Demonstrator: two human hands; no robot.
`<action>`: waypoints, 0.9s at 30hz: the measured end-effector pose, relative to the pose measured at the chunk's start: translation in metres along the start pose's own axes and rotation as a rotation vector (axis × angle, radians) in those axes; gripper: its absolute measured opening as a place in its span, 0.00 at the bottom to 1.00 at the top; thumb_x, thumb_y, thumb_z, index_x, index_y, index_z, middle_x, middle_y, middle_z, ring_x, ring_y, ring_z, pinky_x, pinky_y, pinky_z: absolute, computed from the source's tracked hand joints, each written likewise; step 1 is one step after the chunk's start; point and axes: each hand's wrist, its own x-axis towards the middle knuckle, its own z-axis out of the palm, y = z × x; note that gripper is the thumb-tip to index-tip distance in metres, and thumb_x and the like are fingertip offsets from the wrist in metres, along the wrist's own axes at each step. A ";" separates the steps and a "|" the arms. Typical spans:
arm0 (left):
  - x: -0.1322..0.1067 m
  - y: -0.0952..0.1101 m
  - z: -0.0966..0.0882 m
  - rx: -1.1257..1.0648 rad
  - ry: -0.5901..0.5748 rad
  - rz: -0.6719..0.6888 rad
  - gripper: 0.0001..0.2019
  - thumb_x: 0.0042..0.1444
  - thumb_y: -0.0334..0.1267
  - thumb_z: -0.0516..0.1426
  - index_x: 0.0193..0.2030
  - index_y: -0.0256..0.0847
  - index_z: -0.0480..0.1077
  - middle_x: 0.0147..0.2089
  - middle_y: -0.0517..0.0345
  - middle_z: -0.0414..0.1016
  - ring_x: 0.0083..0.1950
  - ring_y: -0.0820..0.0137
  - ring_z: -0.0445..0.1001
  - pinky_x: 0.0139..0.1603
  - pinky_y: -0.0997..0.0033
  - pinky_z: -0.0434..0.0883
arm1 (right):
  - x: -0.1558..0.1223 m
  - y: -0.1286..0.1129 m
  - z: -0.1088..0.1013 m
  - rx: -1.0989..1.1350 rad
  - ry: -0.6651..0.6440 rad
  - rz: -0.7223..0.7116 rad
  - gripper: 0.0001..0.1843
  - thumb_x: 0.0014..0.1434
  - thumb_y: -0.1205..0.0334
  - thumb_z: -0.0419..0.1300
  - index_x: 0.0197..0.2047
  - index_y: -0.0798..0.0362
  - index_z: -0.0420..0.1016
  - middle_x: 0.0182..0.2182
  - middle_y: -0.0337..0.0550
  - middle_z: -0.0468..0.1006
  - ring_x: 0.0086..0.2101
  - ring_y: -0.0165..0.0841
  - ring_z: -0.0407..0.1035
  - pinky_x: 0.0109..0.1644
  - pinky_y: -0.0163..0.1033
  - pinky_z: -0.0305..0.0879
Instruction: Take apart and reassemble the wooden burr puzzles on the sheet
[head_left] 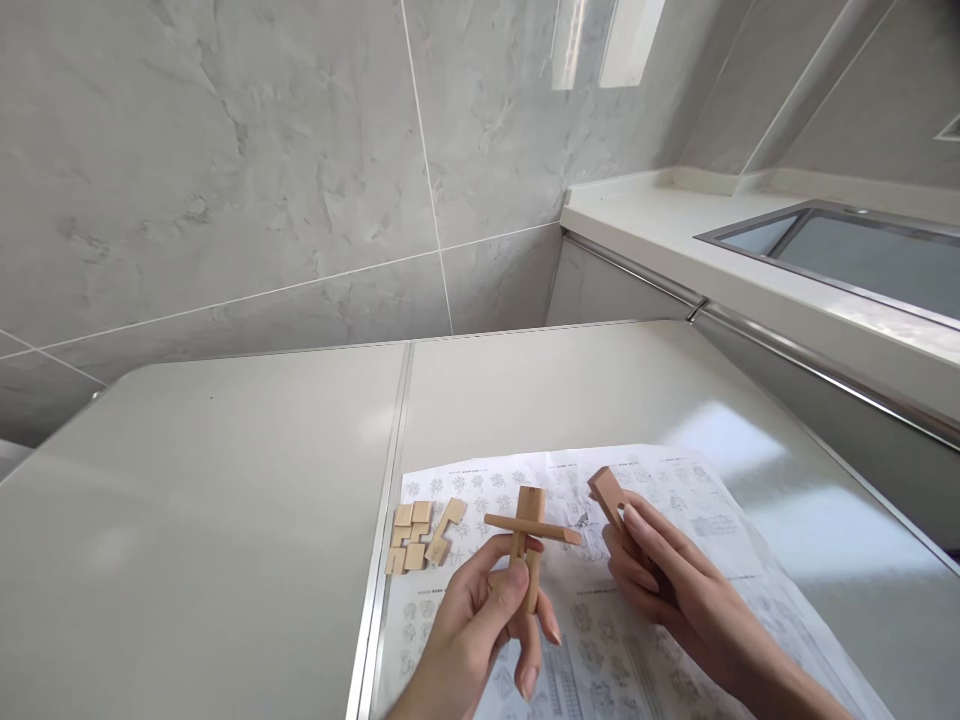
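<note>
My left hand (487, 615) is closed on a few joined wooden puzzle pieces (531, 503). One thin wooden stick (551, 531) crosses the upright pieces, its right end angled slightly down. Thumb and index finger pinch the upright part while the other fingers curl below it. To the right, my right hand (671, 575) grips a single wooden puzzle piece (609, 490), whose top end sticks up past the fingers; its lower part is hidden. The two hands are apart, both held above a printed instruction sheet (637, 465).
Several loose notched wooden pieces (416, 556) lie at the sheet's left edge. A metal seam (390, 450) runs across the pale table (262, 480). Behind stands a grey tiled wall (262, 150). At right is a white counter (637, 207) with a sink (855, 245).
</note>
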 end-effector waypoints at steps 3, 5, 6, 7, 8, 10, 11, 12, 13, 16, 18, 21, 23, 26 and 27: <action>0.000 0.000 0.002 0.028 -0.017 -0.012 0.19 0.73 0.51 0.57 0.58 0.37 0.72 0.32 0.55 0.77 0.20 0.80 0.66 0.31 0.74 0.66 | 0.000 0.002 -0.003 0.135 -0.080 -0.001 0.18 0.74 0.45 0.57 0.38 0.49 0.66 0.26 0.30 0.58 0.21 0.24 0.40 0.25 0.35 0.38; 0.000 0.001 0.003 0.044 -0.016 -0.018 0.20 0.74 0.51 0.56 0.60 0.36 0.72 0.34 0.53 0.78 0.20 0.81 0.66 0.30 0.73 0.66 | 0.000 0.001 -0.003 0.146 -0.099 -0.007 0.15 0.74 0.46 0.58 0.41 0.49 0.69 0.27 0.31 0.61 0.20 0.23 0.42 0.25 0.34 0.41; 0.000 0.001 0.004 0.051 -0.012 -0.018 0.20 0.74 0.51 0.56 0.61 0.36 0.72 0.34 0.52 0.79 0.19 0.81 0.66 0.30 0.73 0.66 | -0.001 0.000 -0.003 0.127 -0.098 -0.007 0.14 0.73 0.47 0.59 0.43 0.49 0.70 0.27 0.31 0.62 0.20 0.22 0.43 0.25 0.34 0.43; 0.000 0.001 0.005 0.057 -0.015 -0.018 0.21 0.74 0.51 0.56 0.62 0.36 0.71 0.35 0.52 0.79 0.20 0.81 0.66 0.30 0.73 0.66 | -0.001 0.000 -0.003 0.102 -0.098 -0.008 0.14 0.73 0.47 0.60 0.44 0.49 0.71 0.28 0.32 0.64 0.20 0.21 0.45 0.25 0.34 0.44; 0.000 0.001 0.005 0.062 -0.022 -0.018 0.21 0.74 0.51 0.56 0.63 0.36 0.71 0.36 0.51 0.79 0.20 0.81 0.66 0.30 0.74 0.66 | -0.002 -0.001 -0.003 0.081 -0.104 -0.011 0.14 0.73 0.47 0.60 0.45 0.49 0.71 0.29 0.32 0.65 0.19 0.20 0.45 0.25 0.34 0.45; 0.000 0.001 0.005 0.072 -0.052 -0.018 0.23 0.74 0.51 0.56 0.65 0.37 0.70 0.38 0.50 0.79 0.20 0.81 0.67 0.29 0.74 0.67 | -0.003 -0.003 -0.003 0.053 -0.136 -0.021 0.14 0.74 0.47 0.60 0.45 0.50 0.73 0.29 0.33 0.67 0.19 0.19 0.46 0.25 0.34 0.47; 0.001 0.000 0.004 0.076 -0.067 -0.017 0.23 0.73 0.51 0.56 0.66 0.37 0.69 0.38 0.50 0.79 0.20 0.80 0.68 0.28 0.74 0.67 | -0.003 -0.003 -0.003 0.046 -0.156 -0.023 0.14 0.74 0.47 0.60 0.46 0.50 0.73 0.29 0.33 0.68 0.18 0.19 0.47 0.25 0.34 0.47; 0.001 0.000 0.003 0.081 -0.078 -0.016 0.24 0.73 0.51 0.56 0.67 0.37 0.69 0.39 0.49 0.80 0.21 0.80 0.69 0.28 0.75 0.67 | -0.003 -0.003 -0.004 0.043 -0.177 -0.022 0.14 0.74 0.47 0.60 0.47 0.49 0.74 0.29 0.33 0.69 0.18 0.18 0.47 0.25 0.33 0.47; 0.001 -0.001 0.002 0.085 -0.081 -0.016 0.24 0.74 0.51 0.56 0.67 0.37 0.68 0.40 0.48 0.80 0.21 0.80 0.69 0.27 0.75 0.67 | -0.003 -0.002 -0.004 0.042 -0.199 -0.016 0.14 0.74 0.47 0.60 0.48 0.49 0.74 0.29 0.33 0.69 0.18 0.18 0.47 0.24 0.33 0.46; 0.001 -0.002 0.000 0.083 -0.080 -0.017 0.24 0.74 0.50 0.56 0.68 0.38 0.68 0.41 0.48 0.80 0.21 0.80 0.70 0.27 0.76 0.66 | -0.004 0.000 -0.006 0.044 -0.257 0.018 0.17 0.73 0.45 0.60 0.55 0.47 0.75 0.29 0.34 0.72 0.17 0.18 0.49 0.23 0.32 0.43; 0.000 -0.003 0.000 0.082 -0.084 -0.017 0.23 0.74 0.50 0.56 0.68 0.38 0.68 0.41 0.48 0.80 0.22 0.80 0.71 0.27 0.76 0.67 | -0.004 0.003 -0.008 0.040 -0.272 0.038 0.21 0.73 0.44 0.61 0.61 0.46 0.73 0.27 0.34 0.72 0.17 0.18 0.49 0.22 0.32 0.43; 0.000 -0.003 0.000 0.087 -0.100 -0.017 0.22 0.74 0.49 0.56 0.67 0.37 0.68 0.41 0.47 0.81 0.22 0.80 0.72 0.27 0.77 0.67 | -0.004 0.005 -0.011 0.018 -0.271 0.064 0.25 0.73 0.44 0.61 0.67 0.45 0.71 0.26 0.34 0.73 0.16 0.19 0.51 0.23 0.32 0.44; 0.000 -0.004 0.000 0.087 -0.109 -0.018 0.22 0.74 0.49 0.57 0.67 0.37 0.68 0.40 0.48 0.81 0.22 0.80 0.72 0.27 0.77 0.67 | -0.004 0.006 -0.012 0.002 -0.275 0.066 0.26 0.73 0.44 0.61 0.68 0.44 0.70 0.27 0.34 0.73 0.17 0.19 0.53 0.23 0.31 0.45; 0.001 -0.004 0.000 0.082 -0.127 -0.014 0.22 0.74 0.49 0.57 0.66 0.37 0.68 0.39 0.49 0.81 0.23 0.79 0.72 0.27 0.78 0.68 | -0.004 0.006 -0.012 -0.022 -0.289 0.057 0.28 0.73 0.43 0.60 0.70 0.45 0.69 0.27 0.35 0.74 0.17 0.20 0.54 0.23 0.31 0.46; 0.001 -0.004 0.000 0.079 -0.138 -0.011 0.22 0.74 0.50 0.57 0.66 0.37 0.69 0.39 0.49 0.81 0.23 0.79 0.72 0.27 0.78 0.68 | -0.004 0.006 -0.012 -0.031 -0.291 0.058 0.29 0.73 0.43 0.60 0.71 0.45 0.69 0.27 0.35 0.74 0.17 0.20 0.55 0.23 0.31 0.47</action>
